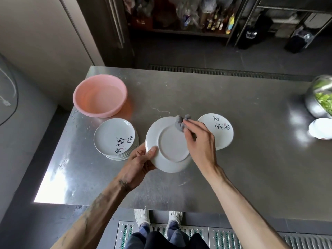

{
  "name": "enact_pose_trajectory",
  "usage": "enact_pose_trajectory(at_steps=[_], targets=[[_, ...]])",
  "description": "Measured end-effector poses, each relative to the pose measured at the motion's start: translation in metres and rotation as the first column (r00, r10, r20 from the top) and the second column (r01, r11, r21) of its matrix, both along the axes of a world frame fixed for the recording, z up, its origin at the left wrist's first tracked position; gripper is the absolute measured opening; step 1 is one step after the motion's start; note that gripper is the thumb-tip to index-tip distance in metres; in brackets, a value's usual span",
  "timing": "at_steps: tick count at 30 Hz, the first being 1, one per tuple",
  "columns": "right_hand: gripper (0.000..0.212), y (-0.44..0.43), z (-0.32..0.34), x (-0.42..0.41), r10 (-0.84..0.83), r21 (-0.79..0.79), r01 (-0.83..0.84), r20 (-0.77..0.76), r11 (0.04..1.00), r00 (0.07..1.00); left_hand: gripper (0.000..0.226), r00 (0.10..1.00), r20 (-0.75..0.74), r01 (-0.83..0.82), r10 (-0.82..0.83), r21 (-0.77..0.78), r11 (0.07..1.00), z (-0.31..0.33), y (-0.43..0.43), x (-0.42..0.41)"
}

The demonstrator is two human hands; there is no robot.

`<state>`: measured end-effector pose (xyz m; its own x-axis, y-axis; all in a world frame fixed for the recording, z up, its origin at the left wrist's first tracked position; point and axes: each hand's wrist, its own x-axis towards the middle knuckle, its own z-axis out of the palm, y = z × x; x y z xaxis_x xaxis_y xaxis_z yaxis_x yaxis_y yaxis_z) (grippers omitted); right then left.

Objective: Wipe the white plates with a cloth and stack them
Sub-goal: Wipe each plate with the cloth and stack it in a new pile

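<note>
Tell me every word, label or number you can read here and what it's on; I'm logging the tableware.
Top plate of the left stack: black brush-style characters with pink accents, too stylised to read.
Plate on the right: same kind of brushed characters, unreadable.
Bottles on the back shelf: labels too small and blurred.
No other text is visible.

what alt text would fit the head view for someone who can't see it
The left hand holds a white plate underside up while the right hand rubs its rim with a grey cloth. Plate stacks sit either side on a steel table.
</note>
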<state>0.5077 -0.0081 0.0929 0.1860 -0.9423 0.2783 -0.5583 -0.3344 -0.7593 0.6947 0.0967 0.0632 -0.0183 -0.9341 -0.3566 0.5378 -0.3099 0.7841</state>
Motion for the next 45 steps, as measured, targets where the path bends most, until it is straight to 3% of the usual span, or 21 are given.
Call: enact_pose_trajectory(at_steps=[6,10,14,18,23,28,31,34,37,40,45], targets=[[0.035,0.054,-0.010,0.019,0.280,-0.102,-0.288,-0.088,0.952,0.956,0.041,1.000,-0.022,-0.004,0.004,0.000,1.000,0.000,-0.004,-0.004],[0.035,0.032,-0.011,0.006,0.022,-0.038,-0.023,-0.033,0.999,0.999,0.040,1.000,-0.008,-0.017,0.017,0.008,1.000,-0.003,-0.003,0.002],[0.035,0.065,-0.016,0.017,0.258,-0.069,-0.262,-0.065,0.963,0.964,0.036,0.999,-0.020,-0.040,0.040,0.014,0.999,-0.003,-0.005,0.000],[0.036,0.047,-0.017,0.008,0.060,-0.022,-0.060,-0.016,0.998,0.998,0.039,1.000,-0.003,-0.015,0.015,0.005,1.000,-0.001,-0.005,-0.003],[0.036,0.061,-0.018,0.014,0.248,-0.118,-0.257,-0.087,0.959,0.965,0.037,0.999,-0.041,-0.020,0.020,0.000,1.000,0.001,-0.003,-0.003],[0.031,0.002,0.000,0.005,0.113,-0.091,-0.118,-0.063,0.989,0.992,0.033,0.999,-0.027,-0.019,0.020,0.016,1.000,0.004,-0.001,0.002],[0.031,-0.010,0.003,0.004,0.112,0.008,-0.112,0.037,0.994,0.993,0.035,0.999,-0.026,-0.041,0.041,0.008,0.999,0.007,-0.002,0.006],[0.031,0.004,-0.004,-0.002,-0.013,0.088,0.002,0.129,0.996,0.992,0.040,0.994,-0.059,-0.094,0.094,0.006,0.996,0.008,-0.004,0.008],[0.031,0.044,-0.015,-0.001,-0.071,0.055,0.067,0.084,0.996,0.994,0.041,0.986,-0.078,-0.150,0.150,0.015,0.989,0.008,-0.009,0.007],[0.032,0.066,-0.017,0.003,0.014,-0.008,-0.014,0.014,1.000,1.000,0.042,0.984,-0.079,-0.160,0.161,0.025,0.987,0.005,-0.012,0.006],[0.031,0.018,0.000,0.007,-0.102,0.107,0.093,0.082,0.990,0.991,0.041,0.987,-0.074,-0.140,0.141,0.022,0.990,0.003,-0.012,0.001]])
